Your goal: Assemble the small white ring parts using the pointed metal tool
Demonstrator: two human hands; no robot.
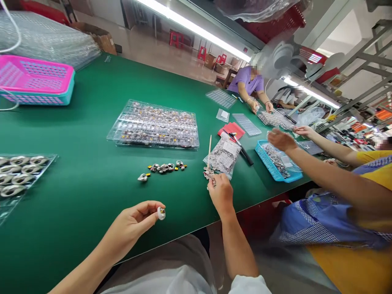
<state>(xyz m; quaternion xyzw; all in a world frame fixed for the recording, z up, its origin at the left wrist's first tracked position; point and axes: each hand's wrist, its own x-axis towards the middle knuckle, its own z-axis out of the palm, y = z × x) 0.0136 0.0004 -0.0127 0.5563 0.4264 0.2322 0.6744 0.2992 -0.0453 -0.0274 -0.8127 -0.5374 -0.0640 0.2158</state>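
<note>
Between the thumb and fingers of my left hand (136, 218) is a small white earbud-like part (161, 213) with a gold-coloured bit on its face. My right hand (221, 194) is at a small pile of pale parts (208, 173), its fingers pinched together; what lies between them is too small to tell. Just beyond it lies a clear bag of small grey parts (225, 155) with a white label, a thin wooden stick (210, 149) beside it. A short row of similar white parts with yellow tabs (165, 168) lies in front of my hands, with one part (142, 177) apart from the row.
Clear trays full of parts (157, 126) are stacked mid-table. Another tray (23, 173) holds pale rings at left, below pink and teal baskets (36, 81). A black-handled tool (241, 149) lies by red sheets (232, 130). At right, a co-worker's arms (318, 167) reach over a blue basket (277, 165).
</note>
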